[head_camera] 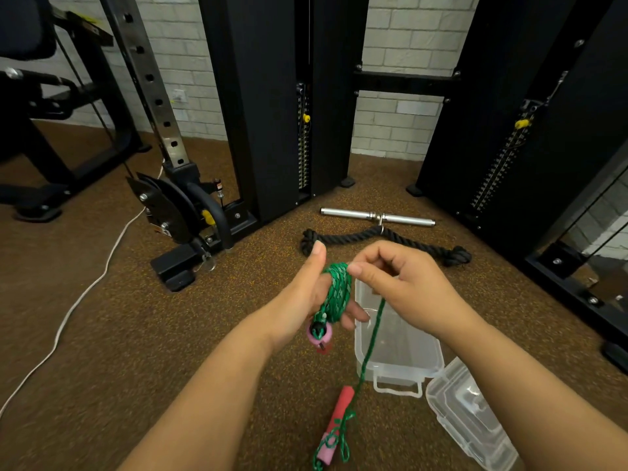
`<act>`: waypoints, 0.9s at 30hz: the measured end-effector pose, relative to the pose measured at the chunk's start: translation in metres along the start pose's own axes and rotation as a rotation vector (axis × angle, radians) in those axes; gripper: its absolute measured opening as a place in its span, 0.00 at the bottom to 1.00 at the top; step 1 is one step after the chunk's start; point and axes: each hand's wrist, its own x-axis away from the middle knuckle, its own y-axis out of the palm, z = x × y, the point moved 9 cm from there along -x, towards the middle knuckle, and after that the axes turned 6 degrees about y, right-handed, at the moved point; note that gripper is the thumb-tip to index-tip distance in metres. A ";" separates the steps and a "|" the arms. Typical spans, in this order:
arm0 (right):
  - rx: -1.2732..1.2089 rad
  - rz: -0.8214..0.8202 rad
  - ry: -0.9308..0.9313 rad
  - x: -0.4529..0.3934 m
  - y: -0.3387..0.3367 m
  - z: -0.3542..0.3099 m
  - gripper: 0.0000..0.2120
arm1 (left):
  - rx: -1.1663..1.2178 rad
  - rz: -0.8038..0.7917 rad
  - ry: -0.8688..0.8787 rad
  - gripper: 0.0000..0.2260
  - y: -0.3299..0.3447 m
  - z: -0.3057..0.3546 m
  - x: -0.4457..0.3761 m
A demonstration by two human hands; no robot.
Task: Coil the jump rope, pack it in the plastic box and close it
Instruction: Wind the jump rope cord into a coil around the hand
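Note:
A green jump rope (334, 294) is wound in several loops around the fingers of my left hand (306, 297), thumb up. One pink handle (318, 334) hangs just below that hand. My right hand (401, 283) pinches the rope at the top of the coil, and the loose strand (370, 341) runs down from it to the second red and pink handle (334, 426) lying on the floor. The clear plastic box (401, 351) stands open on the floor under my hands. Its clear lid (465, 413) lies apart, to the box's right.
Brown speckled floor all around. A black rope attachment (384, 244) and a steel bar (377, 217) lie beyond the box. Black weight-stack columns (272, 107) stand behind and at right. A pulley base (183, 215) and a white cable (68, 317) are at left.

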 end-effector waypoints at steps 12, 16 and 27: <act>-0.277 -0.031 0.143 -0.009 0.005 0.038 0.07 | 0.271 -0.079 0.002 0.16 0.010 0.005 0.003; -0.266 -0.077 0.193 -0.006 0.011 0.053 0.13 | 0.423 0.005 0.078 0.17 0.000 0.013 0.003; -0.264 -0.169 0.207 -0.001 0.043 0.054 0.24 | 0.543 0.098 0.164 0.17 -0.015 0.023 0.003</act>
